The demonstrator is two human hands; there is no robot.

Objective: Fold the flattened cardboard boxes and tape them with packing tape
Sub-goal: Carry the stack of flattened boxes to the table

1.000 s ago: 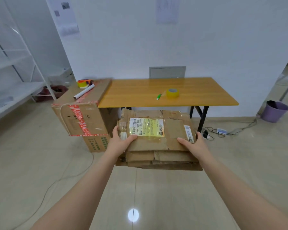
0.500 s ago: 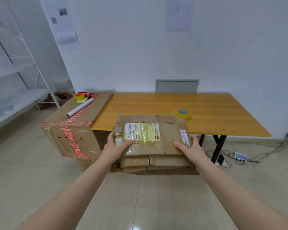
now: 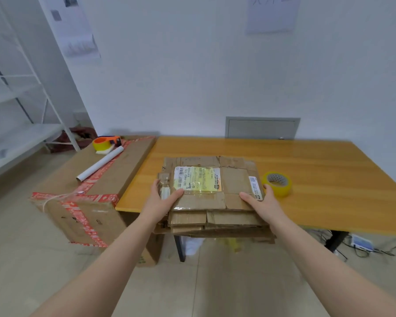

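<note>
In the head view, the stack of flattened boxes [image 3: 206, 200] is gripped at its 2 side edges by the left hand [image 3: 162, 200] and right hand [image 3: 264, 203], thumbs on top. It overhangs the near edge of the counter [image 3: 329, 179]. 1 tape roll [image 3: 276, 184] is seen just beside the right hand.

Shows a stack of flattened cardboard boxes [image 3: 215, 202], brown and creased, lying level across the near edge of the table [image 3: 329, 179], front overhanging. Carries a yellow-and-white shipping label [image 3: 197, 181] on top. Shows a roll of yellowish packing tape [image 3: 276, 184] lying flat just beside the stack's right side.
</note>
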